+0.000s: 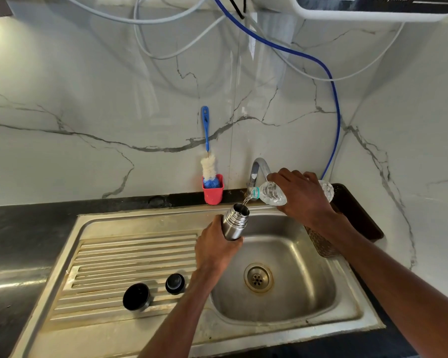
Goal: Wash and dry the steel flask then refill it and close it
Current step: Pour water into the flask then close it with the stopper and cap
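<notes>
The steel flask (235, 221) is being held tight over the sink (274, 301) by the left hand (216, 250). Water is being poured in from a plastic bottle (272, 193) being gripped by the right hand (301, 196). Two black caps (136, 297) are being left on the drainboard.

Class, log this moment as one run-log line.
phase: refill | left hand: holds steel flask over sink | right hand: pours plastic bottle | caps: off, on drainboard

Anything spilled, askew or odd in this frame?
Nothing stands out. Water from the clear plastic bottle lands inside the steel flask, held over the sink basin; no spill is visible.
</notes>
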The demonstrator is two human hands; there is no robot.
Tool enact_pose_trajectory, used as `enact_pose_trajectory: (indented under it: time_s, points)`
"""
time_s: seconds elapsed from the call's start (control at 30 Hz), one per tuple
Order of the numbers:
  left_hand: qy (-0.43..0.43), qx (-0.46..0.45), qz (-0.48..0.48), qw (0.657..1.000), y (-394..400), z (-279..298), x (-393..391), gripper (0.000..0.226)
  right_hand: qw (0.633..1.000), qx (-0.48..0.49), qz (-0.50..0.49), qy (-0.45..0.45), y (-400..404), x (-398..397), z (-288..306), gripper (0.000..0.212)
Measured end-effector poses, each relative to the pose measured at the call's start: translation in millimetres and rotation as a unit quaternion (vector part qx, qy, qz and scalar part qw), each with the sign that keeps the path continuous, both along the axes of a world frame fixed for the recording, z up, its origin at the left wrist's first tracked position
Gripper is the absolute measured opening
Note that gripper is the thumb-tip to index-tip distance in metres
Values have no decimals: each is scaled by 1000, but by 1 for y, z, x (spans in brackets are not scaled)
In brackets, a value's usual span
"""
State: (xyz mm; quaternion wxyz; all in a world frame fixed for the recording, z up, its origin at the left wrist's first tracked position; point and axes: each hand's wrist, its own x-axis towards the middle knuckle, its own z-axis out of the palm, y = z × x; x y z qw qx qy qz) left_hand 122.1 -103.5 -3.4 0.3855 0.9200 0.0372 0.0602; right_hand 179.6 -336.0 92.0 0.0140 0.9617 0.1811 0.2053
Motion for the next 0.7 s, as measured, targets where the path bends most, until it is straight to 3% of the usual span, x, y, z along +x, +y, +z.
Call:
enact_pose_trajectory:
  time_s: [0.7]
  points:
    - [-2,-3,2,1000,-2,-1,2,57,999,-12,11,-28,1,2,-3,82]
